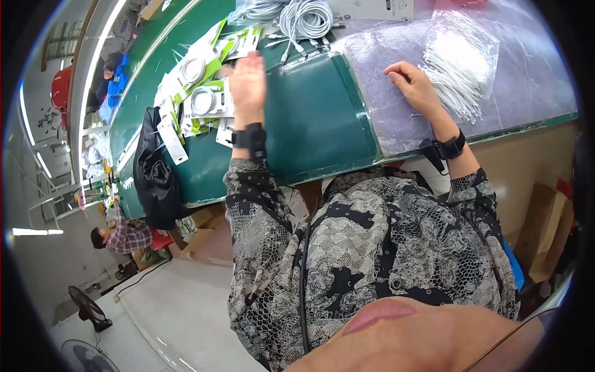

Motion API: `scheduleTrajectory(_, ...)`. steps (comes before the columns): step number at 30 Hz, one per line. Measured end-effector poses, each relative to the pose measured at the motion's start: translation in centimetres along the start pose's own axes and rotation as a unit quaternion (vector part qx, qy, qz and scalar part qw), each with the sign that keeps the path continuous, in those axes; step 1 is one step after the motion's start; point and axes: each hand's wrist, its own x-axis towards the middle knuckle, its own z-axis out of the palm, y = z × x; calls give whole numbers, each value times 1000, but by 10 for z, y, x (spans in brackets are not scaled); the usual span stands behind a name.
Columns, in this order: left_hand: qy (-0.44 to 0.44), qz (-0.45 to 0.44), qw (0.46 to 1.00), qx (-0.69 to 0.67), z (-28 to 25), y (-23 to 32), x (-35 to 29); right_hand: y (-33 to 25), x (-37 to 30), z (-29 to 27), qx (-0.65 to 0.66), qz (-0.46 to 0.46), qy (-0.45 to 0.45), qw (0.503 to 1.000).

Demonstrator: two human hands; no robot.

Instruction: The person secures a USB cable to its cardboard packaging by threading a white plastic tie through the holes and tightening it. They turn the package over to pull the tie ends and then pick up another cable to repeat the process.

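My left hand (249, 87) is held flat with its fingers stretched out, beside a pile of packaged cables (203, 100) on white and green cards. Nothing shows in its grip. Over the grey-purple sheet, my right hand (416, 91) is loosely bent, thumb and forefinger slightly apart, with nothing visible between them. Just right of it lies a clear bag of thin white ties (457, 71), their ends spilling out toward me. Coiled white cables (306, 20) lie at the far middle, their plugs pointing my way.
The green tabletop (310, 118) runs between my hands, its edge close to my body. A black garment (152, 170) hangs over the edge at left. A white card package (372, 8) lies at the far side. Another person (127, 234) is at the far left.
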Motion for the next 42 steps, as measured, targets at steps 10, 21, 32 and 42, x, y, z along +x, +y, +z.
scheduleTrajectory(10,-103,410,426,800,41,-93,67,-5,-1,3,-3,-43,28,999)
scheduleTrajectory(21,-199,456,427,755,70,-86,59,-13,4,-5,45,-26,23,998)
scheduleTrajectory(32,-231,400,588,664,140,-94,-69,-75,-17,-2,48,-199,55,977)
scheduleTrajectory(42,-441,600,283,604,152,-133,-134,-114,-9,-37,558,-35,10,829)
